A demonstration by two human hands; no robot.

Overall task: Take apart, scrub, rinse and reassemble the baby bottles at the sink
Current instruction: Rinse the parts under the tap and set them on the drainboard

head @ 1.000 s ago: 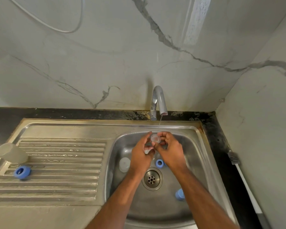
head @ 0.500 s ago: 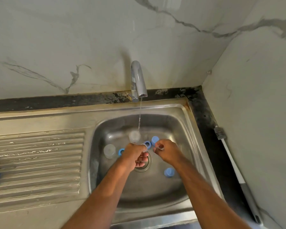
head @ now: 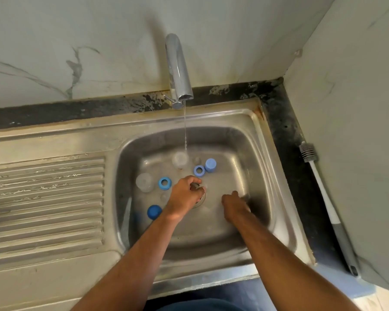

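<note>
Both hands have come down from the stream to the floor of the sink [head: 279,176]: a second ago they worked a small clear part together under the tap [head: 179,70], and now they are apart. The left hand [head: 184,196] sits over the drain, its fingers [head: 195,181] curled round something small and pale, probably that clear part, though blur hides what it is. The right hand [head: 234,204] has let go and reaches down beside the drain; whether its fingers are spread or closed I cannot tell. Just left of the left fingers lie a blue ring [head: 164,183] and a clear cap [head: 145,181]; nearer the wrist is a blue cap [head: 154,212]. Beyond the fingers lie a second blue ring [head: 199,170], a blue collar [head: 210,164] and a clear piece [head: 180,159] beneath the running water. The bottle brush [head: 319,182] lies on the tabletop, well right of the right hand. Rinsing of that piece looks finished; the parts remain scattered, so reassembly is still ahead.
</note>
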